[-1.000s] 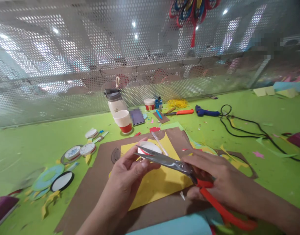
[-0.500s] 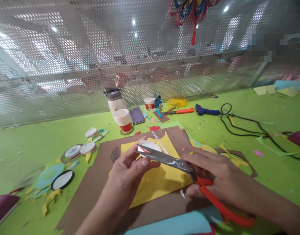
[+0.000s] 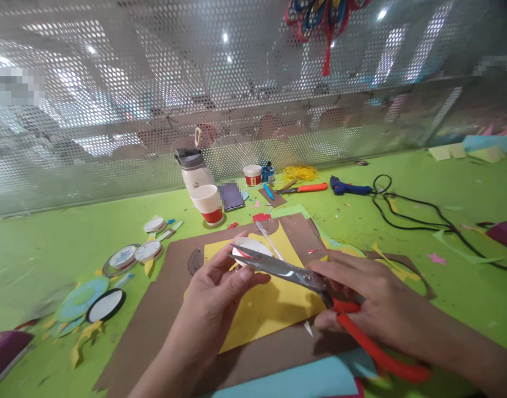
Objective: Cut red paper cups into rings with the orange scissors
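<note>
My left hand (image 3: 218, 290) pinches a small white paper-cup bottom with a red rim (image 3: 253, 246), held above a yellow sheet (image 3: 274, 304). My right hand (image 3: 369, 301) grips red-handled scissors (image 3: 295, 273). Their steel blades are parted slightly and the tips meet the edge of the cup piece. The yellow sheet lies on a brown card (image 3: 162, 309), and a light blue sheet (image 3: 290, 384) shows at the near edge.
On the green table (image 3: 50, 237) stand a red-and-white paper cup (image 3: 207, 203), a bottle (image 3: 194, 168), a phone (image 3: 231, 197), a second pair of scissors (image 3: 305, 189) and a blue glue gun (image 3: 349, 189) with a black cord (image 3: 419, 218). Round paper cut-outs (image 3: 108, 287) lie at the left. A perforated metal screen (image 3: 154, 99) closes the back.
The scissors' red handles have dropped a little toward the table. Both hands and the cup piece stay almost where they were.
</note>
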{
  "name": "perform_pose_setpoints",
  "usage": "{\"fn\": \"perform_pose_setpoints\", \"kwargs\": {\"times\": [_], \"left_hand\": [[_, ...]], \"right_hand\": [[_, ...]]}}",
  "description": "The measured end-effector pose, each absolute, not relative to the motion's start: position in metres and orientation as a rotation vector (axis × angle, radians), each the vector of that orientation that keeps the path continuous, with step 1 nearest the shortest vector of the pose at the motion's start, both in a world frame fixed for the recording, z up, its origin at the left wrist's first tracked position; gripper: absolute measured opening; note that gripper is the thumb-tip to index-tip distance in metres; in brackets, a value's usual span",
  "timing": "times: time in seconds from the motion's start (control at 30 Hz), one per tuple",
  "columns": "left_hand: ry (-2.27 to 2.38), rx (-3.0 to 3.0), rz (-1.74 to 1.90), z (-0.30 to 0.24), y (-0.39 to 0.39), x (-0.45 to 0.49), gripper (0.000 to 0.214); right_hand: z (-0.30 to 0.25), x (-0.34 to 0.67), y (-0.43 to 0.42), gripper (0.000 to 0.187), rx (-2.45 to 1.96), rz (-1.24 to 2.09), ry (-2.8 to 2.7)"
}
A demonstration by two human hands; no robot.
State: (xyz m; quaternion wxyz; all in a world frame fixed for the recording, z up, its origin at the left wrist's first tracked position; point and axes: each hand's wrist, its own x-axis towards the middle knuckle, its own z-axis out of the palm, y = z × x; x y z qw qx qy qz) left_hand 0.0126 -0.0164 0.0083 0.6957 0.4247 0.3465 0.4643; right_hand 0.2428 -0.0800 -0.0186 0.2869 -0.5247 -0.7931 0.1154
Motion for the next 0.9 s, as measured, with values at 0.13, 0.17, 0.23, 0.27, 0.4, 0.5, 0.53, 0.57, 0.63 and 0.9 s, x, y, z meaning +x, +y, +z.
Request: {"fn": "perform_pose_setpoints", "kwargs": {"times": [0.13, 0.17, 0.23, 0.27, 0.4, 0.5, 0.53, 0.57, 0.63, 0.9], "left_hand": [[0.787, 0.950, 1.036, 0.0090, -0.0166, 0.0131, 0.042], [0.791, 0.951, 1.033, 0.0092, -0.0166, 0.0133, 0.040], [0.796, 0.959, 1.031, 0.0099, -0.0167, 0.0137, 0.031], [0.798, 0.965, 1.035, 0.0104, -0.0169, 0.0141, 0.027], [0.808, 0.972, 1.043, 0.0133, -0.0181, 0.0160, 0.026], [0.831, 0.979, 1.035, 0.0146, -0.0178, 0.0160, 0.027], [0.837, 0.980, 1.031, 0.0144, -0.0172, 0.0156, 0.028], [0.837, 0.979, 1.021, 0.0140, -0.0166, 0.0150, 0.028], [0.823, 0.975, 1.000, 0.0128, -0.0153, 0.0139, 0.028], [0.834, 0.978, 1.039, 0.0133, -0.0178, 0.0159, 0.038]], "right_hand": [[-0.0188, 0.2428, -0.0804, 0.052, -1.408, 0.302, -2.100], [-0.0190, 0.2430, -0.0806, 0.053, -1.410, 0.300, -2.099], [-0.0193, 0.2434, -0.0810, 0.053, -1.410, 0.288, -2.098], [-0.0194, 0.2436, -0.0811, 0.053, -1.410, 0.286, -2.097], [-0.0183, 0.2438, -0.0812, 0.050, -1.411, 0.290, -2.112], [-0.0165, 0.2434, -0.0810, 0.045, -1.408, 0.280, -2.127], [-0.0160, 0.2432, -0.0810, 0.045, -1.412, 0.280, -2.126], [-0.0156, 0.2432, -0.0810, 0.044, -1.415, 0.281, -2.124], [-0.0155, 0.2434, -0.0812, 0.043, -1.421, 0.272, -2.121], [-0.0167, 0.2438, -0.0813, 0.039, -1.410, 0.312, -2.112]]}}
